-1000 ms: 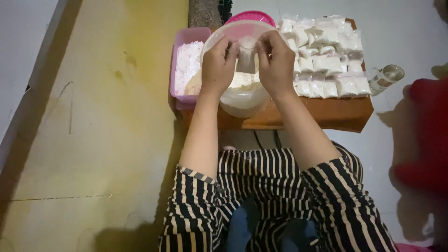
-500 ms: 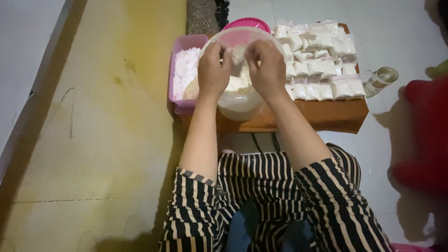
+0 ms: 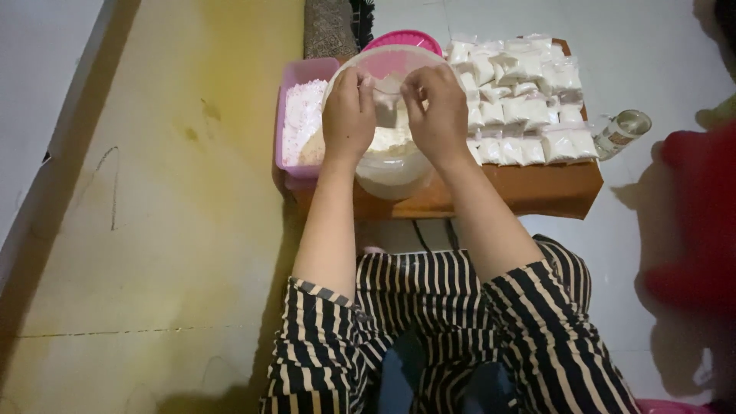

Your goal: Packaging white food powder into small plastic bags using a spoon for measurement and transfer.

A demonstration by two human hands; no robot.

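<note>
Small clear plastic bag (image 3: 387, 107), that is what both hands are on, held up above the big clear bowl (image 3: 391, 165) of white powder; the bag sits right between the two hands, with its mouth seemingly uppermost and its length hanging down toward the bowl, though the fingers cover much of it; left hand (image 3: 349, 115) has its grip pinched shut on the bag's left edge; right hand (image 3: 438, 115) is pinched on the right edge, fingers curled over the top; neither hand is the nearer one, they meet the bag from either side at about the same height, and the bag lies just ahead of both wrists, over the middle of the bowl.

Bowl rests at the near edge of the low wooden surface (image 3: 537, 192), slightly overhanging toward the person's lap; just to its left, touching or nearly so, a pink rectangular tub (image 3: 295, 84) holds more white powder; behind the bowl a round pink lid or basin (image 3: 402, 38) peeks out; to the right, rows of small filled white packets (image 3: 521, 100) cover most of the surface, packed edge to edge; off the right end, on the floor, a clear glass (image 3: 625, 130) lies tilted; a blurred red shape (image 3: 694, 222) stands at far right; striped sleeves (image 3: 322, 345) frame the lower view.
</note>
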